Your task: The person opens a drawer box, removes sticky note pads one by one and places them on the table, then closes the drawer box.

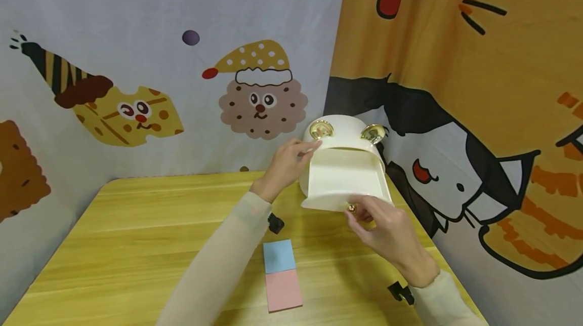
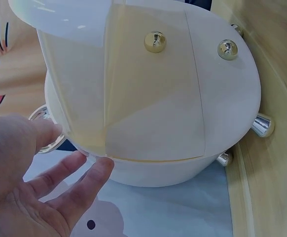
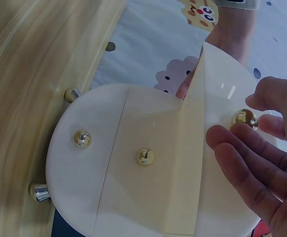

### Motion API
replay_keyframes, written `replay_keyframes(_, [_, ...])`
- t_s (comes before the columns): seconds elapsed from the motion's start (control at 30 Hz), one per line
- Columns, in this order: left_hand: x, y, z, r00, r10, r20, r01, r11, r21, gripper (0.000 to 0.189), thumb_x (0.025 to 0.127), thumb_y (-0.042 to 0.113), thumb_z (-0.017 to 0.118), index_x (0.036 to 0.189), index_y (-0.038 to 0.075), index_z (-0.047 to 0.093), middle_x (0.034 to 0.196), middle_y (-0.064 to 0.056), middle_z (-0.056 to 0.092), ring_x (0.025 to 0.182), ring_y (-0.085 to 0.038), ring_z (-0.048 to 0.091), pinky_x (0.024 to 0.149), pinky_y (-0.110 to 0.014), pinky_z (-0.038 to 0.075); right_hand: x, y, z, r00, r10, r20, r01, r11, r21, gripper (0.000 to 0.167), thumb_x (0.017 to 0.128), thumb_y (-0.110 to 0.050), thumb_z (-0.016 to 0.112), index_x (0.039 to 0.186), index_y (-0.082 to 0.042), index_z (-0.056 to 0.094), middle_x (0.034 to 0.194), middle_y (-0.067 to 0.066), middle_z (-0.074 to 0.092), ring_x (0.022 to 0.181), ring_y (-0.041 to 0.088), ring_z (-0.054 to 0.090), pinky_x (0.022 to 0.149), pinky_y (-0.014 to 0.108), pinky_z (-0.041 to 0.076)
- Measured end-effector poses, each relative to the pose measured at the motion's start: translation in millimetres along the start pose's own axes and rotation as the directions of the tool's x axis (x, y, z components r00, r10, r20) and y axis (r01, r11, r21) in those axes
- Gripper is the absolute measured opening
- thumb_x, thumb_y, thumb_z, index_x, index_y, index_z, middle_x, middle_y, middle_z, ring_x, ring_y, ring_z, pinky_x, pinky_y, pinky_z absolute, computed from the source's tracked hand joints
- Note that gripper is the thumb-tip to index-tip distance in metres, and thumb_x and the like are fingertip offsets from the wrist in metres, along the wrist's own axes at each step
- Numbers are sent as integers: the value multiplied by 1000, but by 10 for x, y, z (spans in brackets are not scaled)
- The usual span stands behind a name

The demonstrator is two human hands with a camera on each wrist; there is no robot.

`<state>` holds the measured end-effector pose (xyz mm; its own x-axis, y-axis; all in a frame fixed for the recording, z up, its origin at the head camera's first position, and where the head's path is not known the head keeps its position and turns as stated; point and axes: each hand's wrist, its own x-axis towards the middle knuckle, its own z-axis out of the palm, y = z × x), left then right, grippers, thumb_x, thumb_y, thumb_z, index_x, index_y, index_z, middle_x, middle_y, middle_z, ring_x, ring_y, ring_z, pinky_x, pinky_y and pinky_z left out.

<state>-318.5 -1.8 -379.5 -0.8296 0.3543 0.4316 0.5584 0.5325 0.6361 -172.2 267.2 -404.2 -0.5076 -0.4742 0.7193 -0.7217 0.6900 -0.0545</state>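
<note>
A rounded white storage box (image 1: 343, 122) with two gold ears (image 1: 373, 134) stands at the table's far right. Its top drawer (image 1: 346, 174) is pulled out, and the inside shows bare. My right hand (image 1: 387, 227) pinches the gold knob (image 3: 244, 117) on that drawer's front between thumb and fingers. With fairly straight fingers, my left hand (image 1: 290, 161) touches the box's upper left side, its thumb (image 2: 47, 134) by an ear. Two more gold knobs, an upper one (image 2: 155, 42) and a lower one (image 2: 228, 50), mark the closed fronts beneath.
A blue paper square (image 1: 279, 256) and a pink one (image 1: 284, 289) lie end to end on the wooden table (image 1: 150, 235). Patterned cloth (image 1: 150, 22) hangs behind and to the right, close to the box. Short metallic legs (image 2: 263, 125) hold the box up.
</note>
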Motion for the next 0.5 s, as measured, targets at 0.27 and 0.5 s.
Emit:
replay_keyframes(0.27, [-3, 15, 9, 1000, 9, -9, -9, 1000, -1, 39, 120, 17, 67, 159, 21, 73, 135, -18, 74, 122, -33, 81, 98, -43, 70, -12, -5, 4, 1000, 11, 14, -11, 1000, 0, 23, 101, -14, 84, 121, -5, 78, 95, 2, 83, 74, 12, 80, 69, 21, 67])
replay_keyframes(0.5, [0, -3, 9, 1000, 14, -15, -14, 1000, -7, 39, 120, 17, 68, 158, 21, 73, 137, -18, 75, 122, -34, 81, 100, -43, 70, -7, 5, 12, 1000, 0, 10, 0, 1000, 16, 22, 100, -11, 84, 119, -3, 78, 103, 5, 85, 76, 13, 80, 69, 21, 67])
